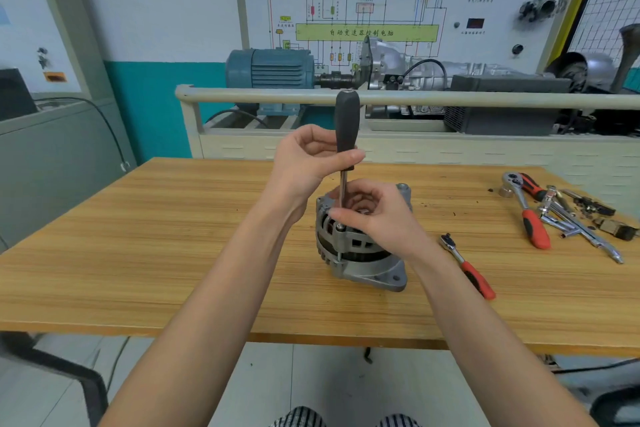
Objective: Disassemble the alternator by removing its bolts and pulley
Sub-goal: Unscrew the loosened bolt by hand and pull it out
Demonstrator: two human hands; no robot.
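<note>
A grey cast-metal alternator (360, 246) stands on end near the middle of the pale wooden bench (173, 253), its flat mounting lug resting on the surface at the near side. A black-handled nut driver (346, 130) stands upright over a long through-bolt (340, 227) at the alternator's left rim. The left hand (311, 163) holds the driver low on its handle, thumb and fingers wrapped round it, while the right hand (375, 215) rests on top of the housing, its fingers pinched together on the steel shaft just above the bolt head, apparently steering the tip. Whether the tip is seated on the head cannot be told. The alternator looks heavy and rigid, likely to stay put under its own weight, but its ribbed casing has narrow slots and edges, so it is best steadied by the solid outer rim or the lug, not the windings visible inside. The bolt is thin and long; it will probably need a straight, square push to avoid slipping off. To the right lie a small red-handled ratchet (467, 267), near the alternator, and farther off a larger red-handled ratchet (526, 211) among chrome sockets and extensions (575, 222).
</note>
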